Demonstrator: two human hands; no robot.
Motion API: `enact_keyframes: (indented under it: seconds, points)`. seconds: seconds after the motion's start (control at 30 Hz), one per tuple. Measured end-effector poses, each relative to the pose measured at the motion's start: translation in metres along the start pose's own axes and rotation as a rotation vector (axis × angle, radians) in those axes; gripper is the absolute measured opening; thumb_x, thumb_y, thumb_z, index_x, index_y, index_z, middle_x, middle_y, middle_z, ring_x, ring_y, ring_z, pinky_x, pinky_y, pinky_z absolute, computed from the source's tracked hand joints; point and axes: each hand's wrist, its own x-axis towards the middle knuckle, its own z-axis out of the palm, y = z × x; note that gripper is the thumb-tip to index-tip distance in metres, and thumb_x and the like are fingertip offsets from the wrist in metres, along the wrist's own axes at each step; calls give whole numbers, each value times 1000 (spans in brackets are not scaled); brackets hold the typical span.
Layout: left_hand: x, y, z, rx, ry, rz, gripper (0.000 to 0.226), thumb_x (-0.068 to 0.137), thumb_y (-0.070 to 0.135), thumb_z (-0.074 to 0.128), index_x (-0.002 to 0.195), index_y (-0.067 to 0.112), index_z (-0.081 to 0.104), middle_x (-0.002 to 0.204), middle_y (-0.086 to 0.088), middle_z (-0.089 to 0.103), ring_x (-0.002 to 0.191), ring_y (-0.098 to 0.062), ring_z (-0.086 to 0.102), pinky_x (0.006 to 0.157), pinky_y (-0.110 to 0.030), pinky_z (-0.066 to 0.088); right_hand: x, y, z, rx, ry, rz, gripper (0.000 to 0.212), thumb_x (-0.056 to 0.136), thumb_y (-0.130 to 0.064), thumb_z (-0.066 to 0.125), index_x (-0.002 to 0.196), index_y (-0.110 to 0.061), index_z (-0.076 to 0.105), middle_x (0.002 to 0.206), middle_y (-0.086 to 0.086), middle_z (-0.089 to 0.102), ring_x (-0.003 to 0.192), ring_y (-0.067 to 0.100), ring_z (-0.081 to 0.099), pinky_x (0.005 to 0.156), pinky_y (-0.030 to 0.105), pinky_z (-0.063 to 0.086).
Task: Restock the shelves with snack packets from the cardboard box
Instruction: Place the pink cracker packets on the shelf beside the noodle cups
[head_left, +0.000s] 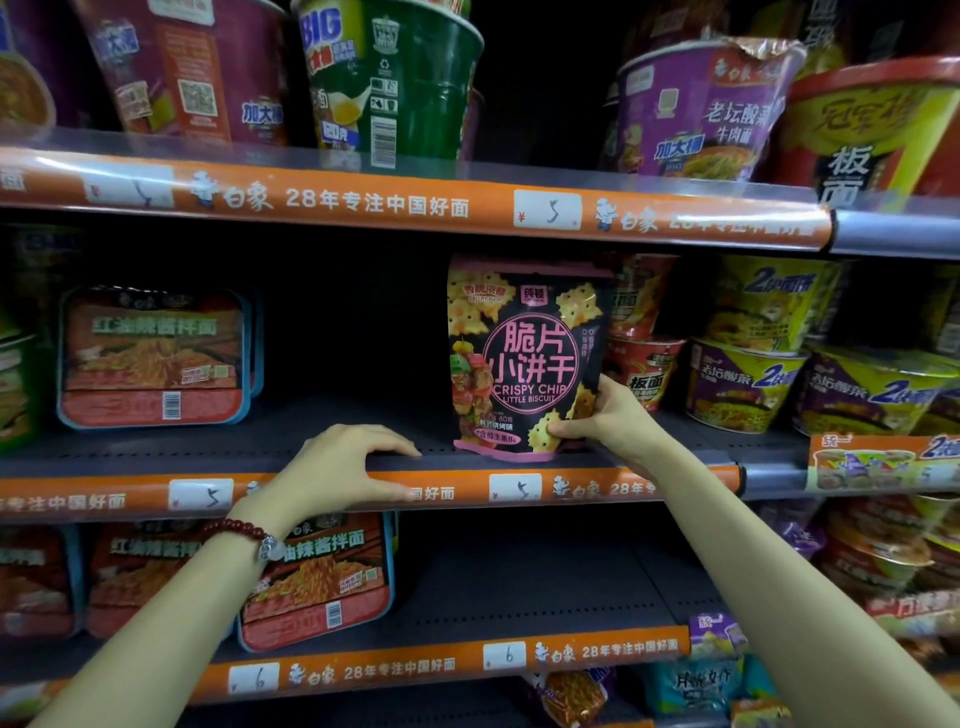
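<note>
- The right hand (605, 423) is pinching the lower right corner of a black-and-pink plastic bag of crispy chip biscuits (524, 358), which stands upright near the front edge of the dark grey middle metal shelf (322, 441).
- The left hand (340, 467) just rests on that shelf's front edge, fingers draped over the orange price strip (587, 488), holding nothing.
- Looks like early days to me: one bag up, with a big bare stretch to its left before the red tray noodles (153, 358).
- Can't see the cardboard box anywhere, so no idea how many are left.
</note>
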Motion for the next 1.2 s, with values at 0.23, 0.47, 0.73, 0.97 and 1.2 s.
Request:
enact_keyframes:
  seconds: [0.23,0.47,0.73,0.97,1.2]
  points:
    - [3,22,2,-77,92,91,36,77,39,73,111,27,67,110,11,65,102,-5,57,91,-27,47,-13,5,-2,-215,137,33,70,67,-24,86,128,-15,52,110,3,70,103,20,67,95,41,53]
    - [16,74,21,-159,168,316,25,80,26,72,105,22,70,102,10,65,95,-2,57,85,-16,43,-47,3,-16,-385,258,-30,43,76,-20,79,116,-16,63,99,3,70,89,13,69,82,28,57]
    - [46,145,82,-166,-71,497,25,83,32,69,104,20,69,104,4,70,94,-10,62,84,-32,52,-118,23,-55,-576,245,45,27,77,-14,78,102,-11,68,94,4,73,88,13,70,84,26,56]
    - [44,223,181,-152,-391,626,21,81,36,68,95,21,70,92,4,70,85,-11,64,79,-33,54,-223,89,-99,-705,349,448,19,80,-21,75,97,-15,70,85,-3,69,85,12,66,80,27,53]
    - [18,316,281,-98,-651,749,22,84,30,66,95,11,71,94,-3,73,87,-14,66,79,-33,55,-334,180,-138,-585,453,803,21,82,-24,74,96,-9,71,91,8,74,91,19,68,81,32,53]
